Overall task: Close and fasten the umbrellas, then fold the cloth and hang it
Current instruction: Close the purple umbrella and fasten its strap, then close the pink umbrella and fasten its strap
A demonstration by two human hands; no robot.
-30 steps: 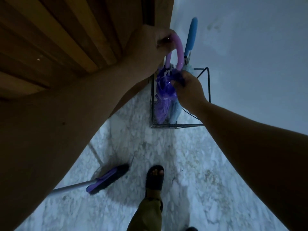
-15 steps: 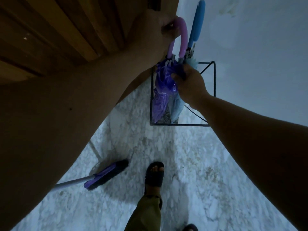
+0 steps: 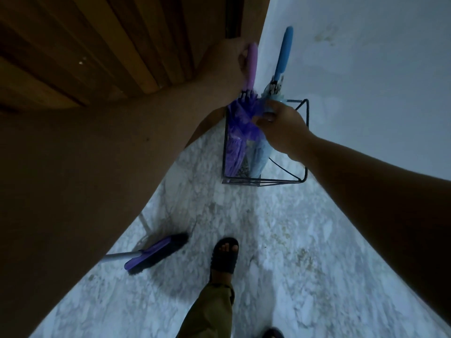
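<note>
Purple umbrella (image 3: pixel 235 132) stands in wire stand (image 3: pixel 303 142) beside blue umbrella (image 3: pixel 262 154). We see left hand (image 3: pixel 224 62) gripping its pink handle (image 3: pixel 251 67); right hand (image 3: pixel 280 125) pinching its canopy.

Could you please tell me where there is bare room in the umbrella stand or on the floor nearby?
The wire stand's right half, beside the blue umbrella, looks bare. Open floor lies between stand and sandalled foot. The stand's left side is crowded: purple umbrella and both hands.

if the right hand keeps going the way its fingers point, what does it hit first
Probably the purple umbrella: the right hand points left at its folded cloth, fingertips about touching. Beyond it is the left forearm. Depth is hard to judge.
</note>
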